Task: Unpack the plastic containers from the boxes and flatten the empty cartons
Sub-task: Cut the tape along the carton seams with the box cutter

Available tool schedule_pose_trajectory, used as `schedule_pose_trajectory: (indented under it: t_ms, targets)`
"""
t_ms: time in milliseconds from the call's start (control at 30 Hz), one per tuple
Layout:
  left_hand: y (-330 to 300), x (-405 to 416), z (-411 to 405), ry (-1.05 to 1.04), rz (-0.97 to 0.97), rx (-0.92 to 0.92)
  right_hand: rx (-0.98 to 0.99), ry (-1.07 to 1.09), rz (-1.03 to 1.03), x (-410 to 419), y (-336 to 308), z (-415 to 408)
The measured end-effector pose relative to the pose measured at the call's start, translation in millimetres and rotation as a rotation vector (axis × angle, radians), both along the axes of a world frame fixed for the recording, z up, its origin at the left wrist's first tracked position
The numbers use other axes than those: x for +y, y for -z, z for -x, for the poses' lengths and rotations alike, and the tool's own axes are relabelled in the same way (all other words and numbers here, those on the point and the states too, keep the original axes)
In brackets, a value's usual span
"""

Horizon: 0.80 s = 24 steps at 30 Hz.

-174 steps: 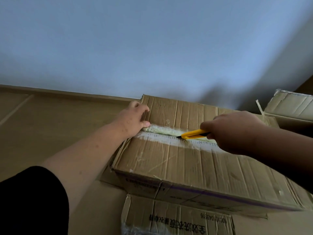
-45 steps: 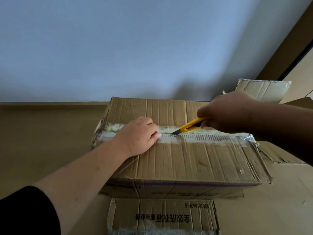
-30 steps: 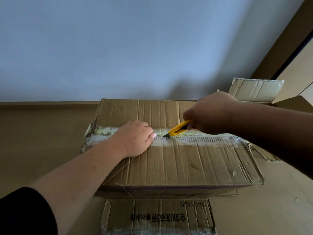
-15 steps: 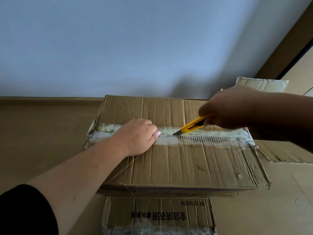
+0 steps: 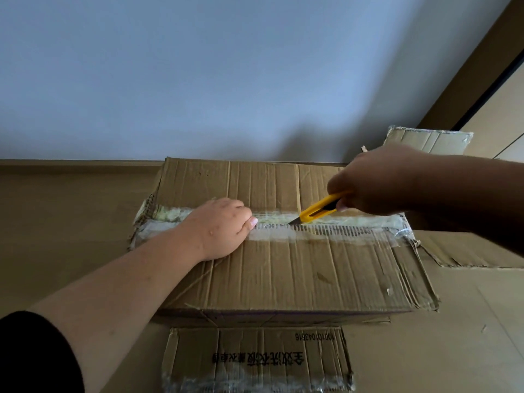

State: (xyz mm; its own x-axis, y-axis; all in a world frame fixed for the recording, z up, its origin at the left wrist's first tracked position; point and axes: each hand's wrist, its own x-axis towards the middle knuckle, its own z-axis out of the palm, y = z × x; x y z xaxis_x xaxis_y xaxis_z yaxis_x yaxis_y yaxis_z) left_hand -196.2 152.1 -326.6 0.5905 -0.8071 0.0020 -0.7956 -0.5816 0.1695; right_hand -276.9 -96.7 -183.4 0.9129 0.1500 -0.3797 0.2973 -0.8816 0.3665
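A closed cardboard box (image 5: pixel 283 268) sits on the floor (image 5: pixel 56 222) against a pale wall (image 5: pixel 198 80). Clear tape (image 5: pixel 354 234) runs along the centre seam of its top flaps. The left hand (image 5: pixel 218 228) rests on the near flap beside the seam, fingers curled under and thumb tip at the tape, holding nothing. The right hand (image 5: pixel 377 180) grips a yellow box cutter (image 5: pixel 320 208), its blade tip touching the seam just right of the left thumb. The containers are not visible; the box is still sealed. A flat piece of printed cardboard (image 5: pixel 255 361) lies on the floor just in front of the box. Another flat piece (image 5: pixel 465 251) lies to the right. A further carton flap (image 5: pixel 428 140) stands behind the right hand, near the wall.
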Motion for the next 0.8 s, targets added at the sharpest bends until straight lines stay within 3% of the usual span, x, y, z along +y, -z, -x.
schedule_pose_trajectory:
  t_ms: [800]
  targets:
    - [10.7, 5.2, -3.1, 0.012, 0.016, -0.013, 0.046, 0.081, 0.167, -60.3, -8.8, 37.3]
